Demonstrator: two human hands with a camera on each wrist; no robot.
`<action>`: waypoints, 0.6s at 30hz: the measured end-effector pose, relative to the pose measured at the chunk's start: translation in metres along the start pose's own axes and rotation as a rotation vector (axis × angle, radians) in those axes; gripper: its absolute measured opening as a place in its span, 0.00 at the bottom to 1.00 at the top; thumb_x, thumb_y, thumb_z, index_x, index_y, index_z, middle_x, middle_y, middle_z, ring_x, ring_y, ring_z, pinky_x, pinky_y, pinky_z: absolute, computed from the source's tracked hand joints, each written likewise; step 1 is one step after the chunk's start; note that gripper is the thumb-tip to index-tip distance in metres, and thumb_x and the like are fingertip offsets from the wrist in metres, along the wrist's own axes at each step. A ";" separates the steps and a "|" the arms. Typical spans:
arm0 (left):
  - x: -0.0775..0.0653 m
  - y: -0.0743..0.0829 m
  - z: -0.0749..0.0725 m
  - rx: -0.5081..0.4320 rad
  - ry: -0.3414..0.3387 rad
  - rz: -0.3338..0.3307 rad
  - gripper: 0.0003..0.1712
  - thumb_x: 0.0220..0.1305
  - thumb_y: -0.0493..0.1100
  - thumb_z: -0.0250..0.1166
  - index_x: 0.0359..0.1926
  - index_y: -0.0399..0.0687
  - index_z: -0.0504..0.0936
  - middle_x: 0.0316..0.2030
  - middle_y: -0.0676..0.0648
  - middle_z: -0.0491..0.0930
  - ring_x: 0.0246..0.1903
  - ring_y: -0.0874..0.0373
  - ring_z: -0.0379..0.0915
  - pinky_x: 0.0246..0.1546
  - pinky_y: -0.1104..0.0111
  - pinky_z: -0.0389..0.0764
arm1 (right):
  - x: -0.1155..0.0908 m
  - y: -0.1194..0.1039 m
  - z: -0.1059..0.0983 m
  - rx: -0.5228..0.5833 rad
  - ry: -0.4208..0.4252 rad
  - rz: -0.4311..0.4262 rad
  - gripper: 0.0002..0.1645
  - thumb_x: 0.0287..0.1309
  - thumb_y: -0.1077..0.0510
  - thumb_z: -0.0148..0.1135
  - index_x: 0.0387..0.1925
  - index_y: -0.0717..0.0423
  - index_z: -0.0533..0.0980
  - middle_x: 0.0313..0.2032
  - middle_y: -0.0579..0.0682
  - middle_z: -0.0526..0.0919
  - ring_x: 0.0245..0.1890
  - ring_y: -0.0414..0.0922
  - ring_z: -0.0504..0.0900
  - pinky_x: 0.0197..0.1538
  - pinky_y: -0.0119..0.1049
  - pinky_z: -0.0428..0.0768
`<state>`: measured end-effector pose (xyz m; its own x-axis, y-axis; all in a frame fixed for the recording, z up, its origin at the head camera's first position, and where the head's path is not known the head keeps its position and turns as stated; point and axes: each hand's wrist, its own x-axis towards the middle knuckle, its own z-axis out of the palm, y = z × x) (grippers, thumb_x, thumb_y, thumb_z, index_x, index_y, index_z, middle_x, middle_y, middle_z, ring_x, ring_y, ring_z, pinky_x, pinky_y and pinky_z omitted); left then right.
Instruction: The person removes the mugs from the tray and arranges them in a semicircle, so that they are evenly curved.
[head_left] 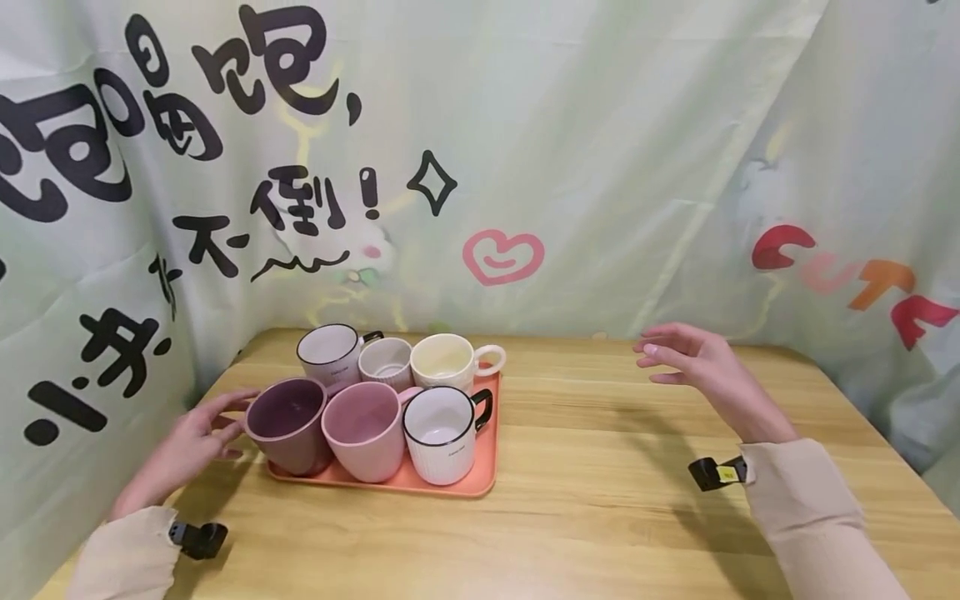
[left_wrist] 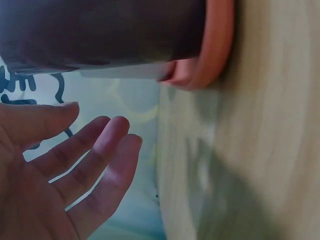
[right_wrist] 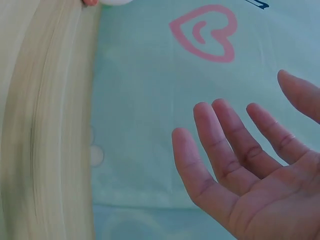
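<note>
Several cups stand upright in two rows on an orange tray (head_left: 486,467). The front row holds a dark purple cup (head_left: 288,429), a pink mug (head_left: 365,437) and a white mug with black rim and handle (head_left: 442,442). Behind them are another black-rimmed white mug (head_left: 330,350), a ribbed grey-white cup (head_left: 386,360) and a cream mug (head_left: 444,358). My left hand (head_left: 191,437) is just left of the purple cup, fingers relaxed; the left wrist view shows a gap between thumb and cup. Raised above the table's right half, my right hand (head_left: 693,358) holds nothing, its fingers loosely extended.
The cups and tray occupy the left part of a wooden table (head_left: 585,533). A printed cloth (head_left: 600,167) hangs behind the table and along its sides, with dark lettering and a pink heart (head_left: 503,257).
</note>
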<state>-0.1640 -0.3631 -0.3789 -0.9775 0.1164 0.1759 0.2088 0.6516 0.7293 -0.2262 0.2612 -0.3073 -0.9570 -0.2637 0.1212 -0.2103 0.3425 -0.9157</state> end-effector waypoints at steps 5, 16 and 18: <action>-0.006 -0.009 0.009 -0.031 -0.021 0.003 0.26 0.65 0.22 0.60 0.63 0.20 0.67 0.52 0.22 0.72 0.37 0.64 0.79 0.27 0.63 0.84 | 0.009 -0.006 0.009 0.030 -0.029 -0.010 0.30 0.74 0.53 0.59 0.67 0.69 0.66 0.51 0.43 0.82 0.49 0.43 0.83 0.50 0.37 0.81; -0.006 -0.026 0.017 -0.301 -0.290 -0.037 0.32 0.62 0.21 0.60 0.58 0.08 0.52 0.40 0.36 0.76 0.35 0.63 0.80 0.33 0.61 0.85 | 0.028 -0.016 0.032 0.053 -0.077 -0.015 0.30 0.72 0.55 0.61 0.67 0.68 0.67 0.58 0.61 0.78 0.51 0.46 0.82 0.51 0.40 0.81; -0.004 -0.028 0.016 -0.283 -0.304 -0.007 0.31 0.62 0.23 0.63 0.57 0.09 0.55 0.39 0.40 0.76 0.36 0.63 0.80 0.33 0.63 0.84 | 0.031 -0.019 0.035 0.048 -0.082 -0.009 0.30 0.72 0.56 0.61 0.67 0.68 0.67 0.59 0.64 0.77 0.50 0.46 0.82 0.51 0.40 0.81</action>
<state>-0.1660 -0.3698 -0.4105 -0.9343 0.3564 -0.0017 0.1608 0.4259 0.8903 -0.2447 0.2147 -0.3000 -0.9349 -0.3406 0.0998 -0.2077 0.2970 -0.9320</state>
